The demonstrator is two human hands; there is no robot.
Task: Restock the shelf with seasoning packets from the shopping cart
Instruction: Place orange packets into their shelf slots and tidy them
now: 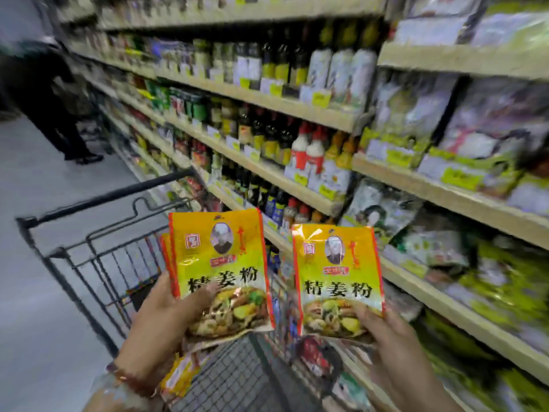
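Head view, looking down an aisle: the left hand (162,319) at lower centre-left grips a small stack of yellow seasoning packets (219,272) by their lower part, thumb laid across the front over the printed food picture, with the edges of further packets peeking out behind the front one on its left side. Just to the right and slightly lower, the right hand (395,346) pinches a single matching packet (337,281) by its lower right corner, fingers curled behind it and thumb on the front. Both are held upright, faces to the camera, near each other but apart, above the shopping cart (98,257), whose black wire basket and dark handle fill the lower left of the frame. More yellow packets (178,379) lie in the cart below the left wrist, beside a grey mesh panel, and other blurred goods sit in the basket at bottom centre. On the right side of the frame runs the shelf (439,304), several pale wooden tiers deep; its right part holds blurred bagged goods with green price tags, while the tiers toward upper centre carry dark sauce bottles (267,135) and white bottles with red caps (309,150). In the upper left, a person in dark clothes (56,99) stands on the grey floor.
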